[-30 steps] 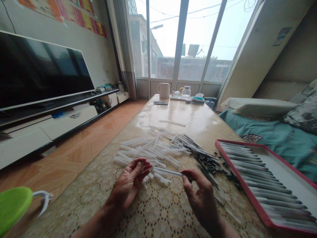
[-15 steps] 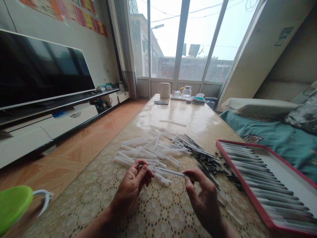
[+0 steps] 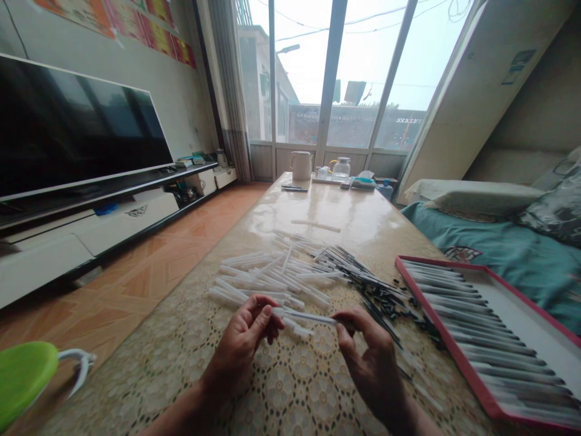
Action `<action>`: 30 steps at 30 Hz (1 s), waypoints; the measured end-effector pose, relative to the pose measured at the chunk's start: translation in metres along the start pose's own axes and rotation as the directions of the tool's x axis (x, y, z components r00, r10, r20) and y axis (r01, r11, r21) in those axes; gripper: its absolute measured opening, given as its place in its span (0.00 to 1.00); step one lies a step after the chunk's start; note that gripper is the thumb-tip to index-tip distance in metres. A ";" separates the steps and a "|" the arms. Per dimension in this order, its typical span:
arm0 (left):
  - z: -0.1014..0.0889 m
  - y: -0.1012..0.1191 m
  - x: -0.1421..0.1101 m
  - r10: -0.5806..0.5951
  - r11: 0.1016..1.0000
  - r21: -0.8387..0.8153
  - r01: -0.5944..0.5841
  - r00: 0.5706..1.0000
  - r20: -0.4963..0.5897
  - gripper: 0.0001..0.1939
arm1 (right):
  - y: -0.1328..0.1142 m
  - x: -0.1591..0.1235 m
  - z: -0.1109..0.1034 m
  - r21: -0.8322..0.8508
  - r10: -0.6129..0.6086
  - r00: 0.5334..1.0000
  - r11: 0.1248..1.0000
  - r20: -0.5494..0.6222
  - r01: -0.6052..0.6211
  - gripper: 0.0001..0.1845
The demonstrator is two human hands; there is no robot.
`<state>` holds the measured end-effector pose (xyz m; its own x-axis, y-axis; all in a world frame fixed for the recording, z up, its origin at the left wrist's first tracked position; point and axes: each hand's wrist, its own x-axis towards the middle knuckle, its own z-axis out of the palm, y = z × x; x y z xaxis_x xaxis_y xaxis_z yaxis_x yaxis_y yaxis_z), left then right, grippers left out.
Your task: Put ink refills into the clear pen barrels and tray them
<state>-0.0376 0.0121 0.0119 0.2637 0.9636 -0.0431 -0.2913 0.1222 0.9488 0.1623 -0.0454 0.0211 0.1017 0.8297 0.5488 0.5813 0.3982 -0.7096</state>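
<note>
My left hand (image 3: 245,345) and my right hand (image 3: 367,357) hold a thin white plastic tube (image 3: 306,317) between them, likely a pen barrel. The left fingertips pinch one end, and the right fingertips pinch the other. Just beyond my hands lies a loose heap of white plastic tubes (image 3: 267,272). To its right, thin black rods (image 3: 349,266) and small black pieces (image 3: 385,303) are scattered, close to my right hand. All of this lies on a lace-covered table (image 3: 290,387).
A red-rimmed tray of pens in neat rows (image 3: 454,272) lies at the table's right. A white mug (image 3: 301,165) and a glass teapot (image 3: 341,169) stand at the far end. A television (image 3: 77,127), a tiled floor, and a teal-covered bed flank the table.
My left hand has curled in and shifted right, its fingertips now closed on the tube's end. My right hand has hardly moved.
</note>
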 end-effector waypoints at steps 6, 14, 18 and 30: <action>-0.004 -0.001 0.000 0.029 0.997 0.074 -0.037 0.995 0.096 0.10 | 0.003 0.006 -0.007 0.052 -0.039 0.996 0.998 0.084 0.034 0.06; 0.002 -0.002 -0.002 0.014 0.990 0.137 -0.034 0.989 0.146 0.12 | 0.010 0.003 -0.001 -0.361 -0.169 0.892 0.870 0.420 0.335 0.06; 0.003 -0.007 -0.004 0.008 0.984 0.171 -0.044 0.980 0.201 0.14 | 0.008 -0.006 0.007 -0.427 -0.192 0.874 0.812 0.447 0.397 0.09; -0.002 -0.009 -0.018 0.100 0.955 0.244 -0.166 0.960 0.261 0.05 | 0.006 -0.001 0.000 0.142 0.204 0.756 0.920 0.622 -0.366 0.20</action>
<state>-0.0414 -0.0063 0.0033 0.4640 0.8755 0.1349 -0.0973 -0.1009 0.9901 0.1654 -0.0441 0.0161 -0.3069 0.9517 -0.0053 0.3826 0.1183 -0.9163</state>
